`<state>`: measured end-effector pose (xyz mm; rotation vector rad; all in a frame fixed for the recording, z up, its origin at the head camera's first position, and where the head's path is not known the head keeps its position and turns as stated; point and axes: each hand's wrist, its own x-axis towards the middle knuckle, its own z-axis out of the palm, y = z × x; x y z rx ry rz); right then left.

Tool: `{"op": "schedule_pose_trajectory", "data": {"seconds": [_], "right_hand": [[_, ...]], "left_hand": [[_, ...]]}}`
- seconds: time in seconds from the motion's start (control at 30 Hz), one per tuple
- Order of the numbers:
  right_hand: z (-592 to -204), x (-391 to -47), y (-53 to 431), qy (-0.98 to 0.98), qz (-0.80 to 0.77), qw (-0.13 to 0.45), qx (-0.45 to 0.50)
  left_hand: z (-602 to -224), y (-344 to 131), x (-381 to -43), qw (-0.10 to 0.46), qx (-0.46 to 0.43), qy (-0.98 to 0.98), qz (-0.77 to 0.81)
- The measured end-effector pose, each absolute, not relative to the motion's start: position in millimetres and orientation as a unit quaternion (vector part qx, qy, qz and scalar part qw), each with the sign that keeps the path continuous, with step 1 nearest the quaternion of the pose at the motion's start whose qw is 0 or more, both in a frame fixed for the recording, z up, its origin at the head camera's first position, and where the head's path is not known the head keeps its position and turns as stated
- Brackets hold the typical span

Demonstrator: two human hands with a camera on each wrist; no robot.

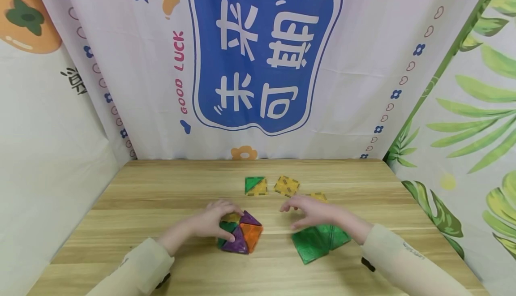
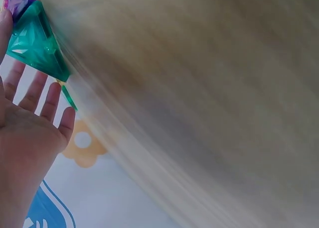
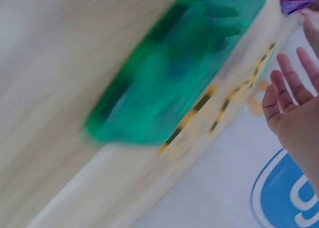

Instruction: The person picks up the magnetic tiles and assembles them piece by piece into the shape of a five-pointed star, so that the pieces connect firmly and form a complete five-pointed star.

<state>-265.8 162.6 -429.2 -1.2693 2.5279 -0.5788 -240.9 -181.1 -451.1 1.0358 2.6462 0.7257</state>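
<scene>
1. We grip the multicoloured tile cluster [image 1: 243, 237] with the left hand [image 1: 212, 220], at its 4 o'clock; uneven thumb pressure on the purple tile [image 1: 238, 245] could split it.
2. We hover the right hand [image 1: 308, 211], fingers relaxed, holding nothing; a low sweep could knock the green tiles [image 1: 311, 245], 6 o'clock.
3. We find a yellow square [image 1: 287, 186] beyond, near 11 o'clock.

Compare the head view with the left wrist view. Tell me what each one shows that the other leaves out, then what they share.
Only the head view shows the right hand, the flat green tiles close to it and the pink GOOD LUCK lettering.

Only the left wrist view shows the palm side of the left hand; the head view has its back.

Both show that hand at the tile cluster, the wooden table, the orange flower print and at least part of the blue panel.
</scene>
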Motion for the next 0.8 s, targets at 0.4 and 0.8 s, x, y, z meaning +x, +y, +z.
{"op": "schedule_pose_trajectory", "data": {"seconds": [0.4, 0.8], "right_hand": [[-440.7, -250.4, 216.2, 0.843, -0.086, 0.110, -0.519], [-451.7, -251.6, 208.4, 0.885, -0.099, 0.104, -0.443]], "left_hand": [[-458.1, -166.9, -235.9, 0.074, 0.334, 0.911, 0.232], [-457.8, -156.5, -232.8, 0.065, 0.336, 0.914, 0.218]]}}
